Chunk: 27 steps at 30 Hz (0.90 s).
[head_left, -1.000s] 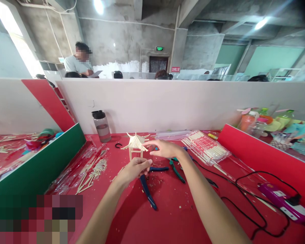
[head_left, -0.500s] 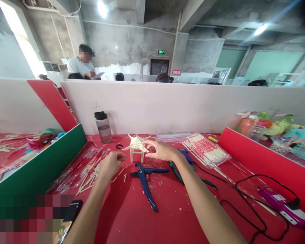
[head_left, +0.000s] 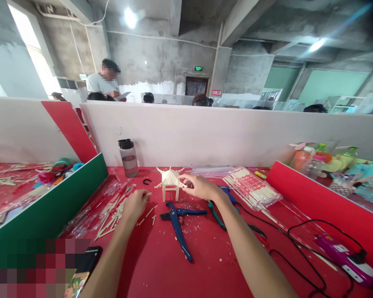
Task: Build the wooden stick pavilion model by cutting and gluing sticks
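A small pavilion model [head_left: 170, 179] made of pale wooden sticks stands upright on the red table, with a pointed roof on thin posts. My right hand [head_left: 199, 186] has its thumb and forefinger at the right corner of that roof, closed on it. To the left of the model, my left hand [head_left: 137, 203] is held with curled fingers, apart from it. Whether anything is in that hand is hidden. Blue-handled cutters [head_left: 179, 231] lie in front of the model. Short cut sticks [head_left: 112, 217] are scattered beside my left wrist.
A water bottle [head_left: 129, 159] stands at the back left. Right of my hand lie a blue glue gun [head_left: 228, 193], packed sticks [head_left: 253, 186] and green-handled pliers [head_left: 216, 215]. A black cable runs to a purple power strip [head_left: 345, 256]. Green [head_left: 52, 198] and red [head_left: 323, 198] boards flank the table.
My right thumb and fingers have closed in on the roof corner. My left hand has drawn slightly back from the model. The whole view has shifted a little.
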Available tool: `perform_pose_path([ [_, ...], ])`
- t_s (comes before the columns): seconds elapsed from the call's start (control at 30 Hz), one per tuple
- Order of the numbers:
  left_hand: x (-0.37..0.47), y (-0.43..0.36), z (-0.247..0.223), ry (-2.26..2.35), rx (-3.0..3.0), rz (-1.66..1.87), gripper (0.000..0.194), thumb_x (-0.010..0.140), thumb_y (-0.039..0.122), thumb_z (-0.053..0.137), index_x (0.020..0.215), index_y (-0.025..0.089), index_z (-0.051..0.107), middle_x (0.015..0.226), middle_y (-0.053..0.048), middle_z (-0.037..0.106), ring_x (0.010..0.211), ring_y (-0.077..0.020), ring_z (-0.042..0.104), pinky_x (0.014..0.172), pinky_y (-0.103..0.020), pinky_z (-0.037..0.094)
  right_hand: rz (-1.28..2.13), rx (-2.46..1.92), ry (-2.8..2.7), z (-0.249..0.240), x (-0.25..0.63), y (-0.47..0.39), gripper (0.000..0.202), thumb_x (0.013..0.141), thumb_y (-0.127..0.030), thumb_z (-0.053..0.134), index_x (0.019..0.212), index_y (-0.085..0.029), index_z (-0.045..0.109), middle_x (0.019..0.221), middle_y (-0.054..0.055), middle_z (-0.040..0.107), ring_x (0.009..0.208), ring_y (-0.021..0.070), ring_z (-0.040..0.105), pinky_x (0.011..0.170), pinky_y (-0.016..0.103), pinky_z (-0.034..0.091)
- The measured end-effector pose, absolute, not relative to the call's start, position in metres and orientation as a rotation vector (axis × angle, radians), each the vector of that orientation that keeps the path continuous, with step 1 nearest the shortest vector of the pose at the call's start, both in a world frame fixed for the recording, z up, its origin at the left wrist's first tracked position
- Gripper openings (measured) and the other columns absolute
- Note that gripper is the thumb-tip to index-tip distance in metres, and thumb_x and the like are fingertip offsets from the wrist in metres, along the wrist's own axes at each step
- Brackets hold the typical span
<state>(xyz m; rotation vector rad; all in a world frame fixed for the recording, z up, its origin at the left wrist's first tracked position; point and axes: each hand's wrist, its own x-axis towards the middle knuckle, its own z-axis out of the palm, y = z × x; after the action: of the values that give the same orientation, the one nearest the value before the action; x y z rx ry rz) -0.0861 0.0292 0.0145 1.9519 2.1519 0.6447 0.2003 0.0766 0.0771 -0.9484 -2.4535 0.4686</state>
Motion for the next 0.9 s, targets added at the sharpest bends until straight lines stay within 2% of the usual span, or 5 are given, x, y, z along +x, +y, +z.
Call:
perform_pose_path([
  [0.17, -0.086, 0.03, 0.015, 2.189, 1.883, 0.676, 0.021, 0.083, 0.041, 0.062, 0.079, 0.021, 0.07, 0.082, -0.005, 0.076, 0.077, -0.0218, 0.067, 0.06, -0.027, 0.033, 0.503, -0.961, -2.444, 0.077, 0.204, 0.078, 0.046, 0.089, -0.022, 0.062, 0.134, -0.023, 0.058, 0.111, 0.008, 0.074, 0.093, 0.0199, 0.07, 0.081, 0.03, 0.051],
  [0.4, -0.085, 0.028, 0.02, 2.239, 1.876, 0.679, 0.027, 0.077, 0.048, 0.067, 0.071, 0.021, 0.065, 0.074, -0.003, 0.073, 0.071, -0.0206, 0.064, 0.057, -0.028, 0.031, 0.557, -0.992, -2.455, 0.075, 0.209, 0.08, 0.049, 0.088, -0.021, 0.063, 0.137, -0.025, 0.057, 0.119, 0.009, 0.072, 0.104, 0.0223, 0.069, 0.088, 0.032, 0.052],
  [0.9, -0.086, 0.026, 0.029, 2.282, 1.884, 0.695, 0.031, 0.08, 0.052, 0.064, 0.071, 0.023, 0.059, 0.073, -0.002, 0.07, 0.07, -0.0206, 0.063, 0.056, -0.028, 0.03, 0.608, -1.025, -2.465, 0.078, 0.216, 0.082, 0.047, 0.088, -0.022, 0.064, 0.134, -0.026, 0.059, 0.121, 0.008, 0.071, 0.11, 0.0227, 0.067, 0.089, 0.031, 0.052],
])
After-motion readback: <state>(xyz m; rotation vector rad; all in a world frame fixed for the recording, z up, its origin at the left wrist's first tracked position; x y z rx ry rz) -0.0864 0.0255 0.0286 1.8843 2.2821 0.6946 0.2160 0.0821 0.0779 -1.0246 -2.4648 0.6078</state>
